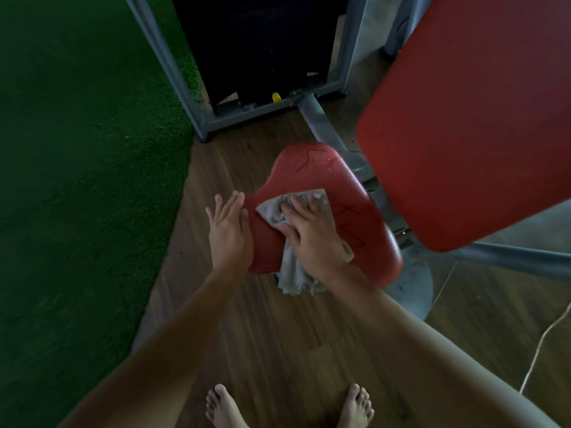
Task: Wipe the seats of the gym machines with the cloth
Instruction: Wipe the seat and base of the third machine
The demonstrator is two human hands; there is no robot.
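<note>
Head view: the right hand (312, 239), fingers spread, presses a crumpled grey cloth (272, 208) onto the cracked red padded seat (324, 171), flat left hand (230, 230) bracing its edge; unpinched, the cloth could bunch and skip droplets (327, 162).

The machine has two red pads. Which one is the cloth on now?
The small lower seat: the grey cloth lies on it under the right hand. The big tilted pad at upper right is bare.
</note>
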